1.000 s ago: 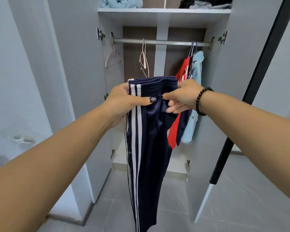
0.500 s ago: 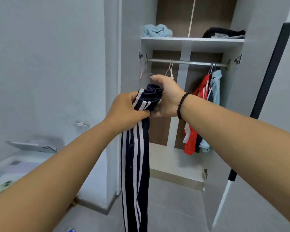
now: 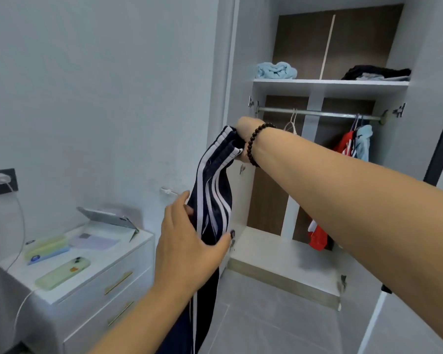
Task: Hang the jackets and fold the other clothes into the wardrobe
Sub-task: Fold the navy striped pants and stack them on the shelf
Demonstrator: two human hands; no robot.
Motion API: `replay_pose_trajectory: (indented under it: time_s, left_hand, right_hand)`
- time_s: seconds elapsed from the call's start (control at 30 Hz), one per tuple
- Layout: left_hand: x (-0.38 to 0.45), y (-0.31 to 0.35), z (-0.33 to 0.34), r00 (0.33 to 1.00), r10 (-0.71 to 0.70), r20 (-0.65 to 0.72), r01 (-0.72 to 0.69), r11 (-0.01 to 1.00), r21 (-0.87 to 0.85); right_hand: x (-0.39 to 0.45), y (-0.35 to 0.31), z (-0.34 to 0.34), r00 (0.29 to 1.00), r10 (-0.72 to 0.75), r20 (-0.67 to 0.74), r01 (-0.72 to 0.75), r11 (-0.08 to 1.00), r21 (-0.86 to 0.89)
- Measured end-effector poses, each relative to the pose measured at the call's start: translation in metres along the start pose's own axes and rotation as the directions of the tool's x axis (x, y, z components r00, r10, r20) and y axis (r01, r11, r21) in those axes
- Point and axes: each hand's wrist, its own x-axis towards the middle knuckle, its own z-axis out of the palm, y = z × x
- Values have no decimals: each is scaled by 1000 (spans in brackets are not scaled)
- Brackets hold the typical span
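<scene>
The wardrobe (image 3: 317, 251) stands open; its rail (image 3: 317, 113) is bare at the left but for empty hangers (image 3: 292, 123), with jackets (image 3: 353, 146) crowding the right end. On the shelf (image 3: 330, 83), a gap lies between the blue bundle (image 3: 276, 70) and the dark folded pile (image 3: 376, 72)

There is only the one view, from a wide-angle camera on the person's head, looking forward and slightly down along both bare forearms. It faces the open white wardrobe with brown back panels (image 3: 327, 84), which fills the right half a little way off, seen at a slant. The white bedside drawer chest with brass handles (image 3: 108, 279) sits low at the left, nearer the camera. Straight lines bow toward the frame edges
</scene>
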Motion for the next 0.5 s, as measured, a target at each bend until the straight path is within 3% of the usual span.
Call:
replay_pose_trajectory:
  time_s: [0.07,0.1,0.13,0.17,0.2,0.23,0.27,0.3,0.33,0.4,0.43,0.47,0.5]
  left_hand:
    - [-24,-12,4,1000,-20,13,19,997,80]
    - [-33,-17,8,999,-47,23,44,993,106]
    - [-39,-21,10,996,-81,34,76,990,119]
    - [-42,-24,13,992,-118,44,113,987,116]
    - [-44,-27,16,986,-158,50,153,984,93]
    - [-45,-29,20,980,-193,53,190,980,57]
    - [-46,-30,22,973,-226,56,225,974,21]
    - [-45,-33,24,965,-254,62,256,967,-13]
    - [-45,-36,26,959,-274,68,277,960,-44]
    - [-47,-47,26,960,-268,76,275,957,-91]
    - [-47,-53,25,963,-260,71,265,960,-89]
    - [-49,-60,23,964,-257,65,261,962,-77]
    - [-51,-67,23,964,-260,62,264,962,-74]
  right_hand:
    - [-4,2,4,994,-109,-11,92,884,-459]
    - [-7,2,1,985,-162,-67,107,860,-499]
    - [-21,-4,1,988,-157,-13,126,837,-532]
    - [-21,-3,-1,962,-270,28,228,750,-621]
    - [-24,-2,-1,956,-290,37,220,628,-746]
    - [-30,-4,2,959,-277,54,226,639,-736]
    - [-37,-9,2,986,-167,-22,121,796,-593]
    - [-31,-10,3,988,-153,0,141,908,-394]
    - [-31,-11,-4,988,-139,72,155,937,-314]
    - [-41,-9,-8,970,-241,17,210,806,-553]
    - [-39,-13,-13,962,-272,13,237,816,-527]
    - [-38,-18,-15,977,-198,-74,172,948,-268]
    - [-47,-19,-16,998,-44,-34,45,998,35]
